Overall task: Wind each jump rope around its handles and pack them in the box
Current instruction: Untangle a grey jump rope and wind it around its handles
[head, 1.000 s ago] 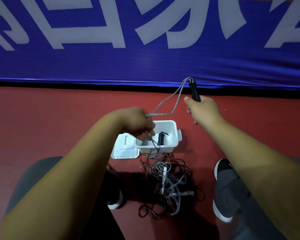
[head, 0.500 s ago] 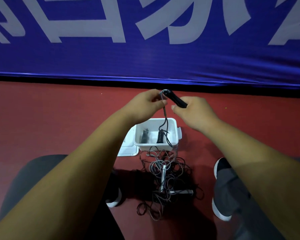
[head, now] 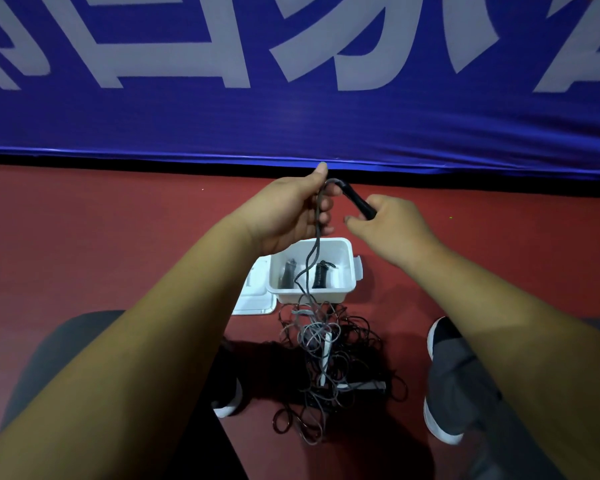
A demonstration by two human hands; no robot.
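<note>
Left hand (head: pixel 284 213) curls round the grey cord (head: pixel 317 233), right hand (head: pixel 392 226) grips its black handle (head: pixel 357 202), both above the open white box (head: pixel 350 271); cord trails into the rope tangle (head: pixel 329 362) on the red floor (head: pixel 118 237)

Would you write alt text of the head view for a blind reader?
The right hand grips a black handle while the left hand holds its grey cord above a white box holding two wound ropes; tangled ropes lie on the floor nearby.
</note>
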